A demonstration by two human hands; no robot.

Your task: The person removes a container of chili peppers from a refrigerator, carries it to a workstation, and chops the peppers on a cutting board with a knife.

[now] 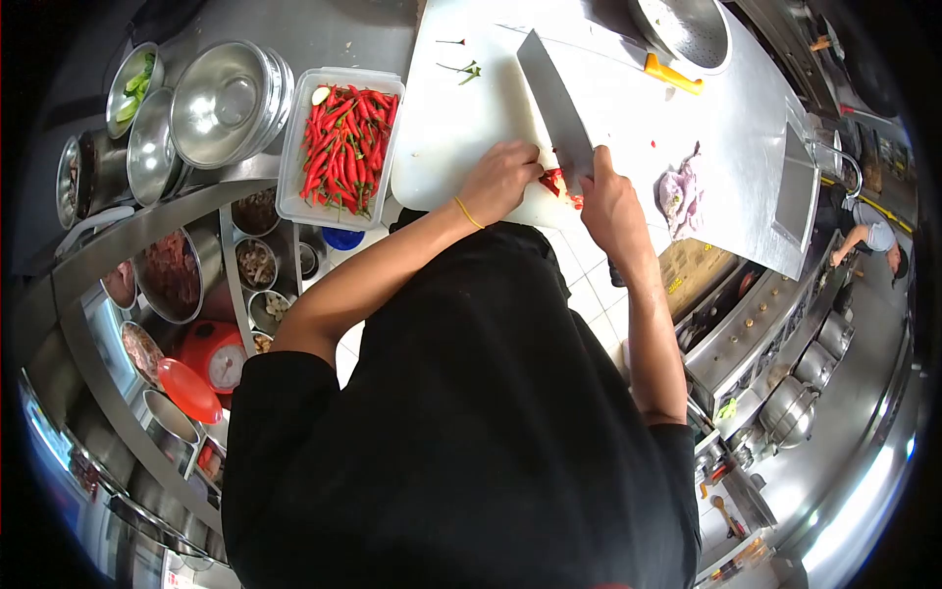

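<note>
My right hand (613,201) is wrapped round the handle of a large cleaver (557,93), whose wide blade points away from me over the board's right edge. On the white cutting board (446,137), my left hand (502,179) has its fingers curled in, with the fingertips at the red chili (559,184). Cut red pieces lie between the two hands, beside the blade. Green chili stems (471,72) are scattered farther up the board. Left of it, a clear plastic container (287,187) holds many whole red chilies (345,147).
Metal bowls (224,103) stand at the left. A yellow-handled knife (674,74), a metal colander (721,39) and a pale purplish bundle (680,193) lie on the right counter. Below left are shelves with food bowls and a red scale (213,355). Another person (871,231) is far right, near stoves.
</note>
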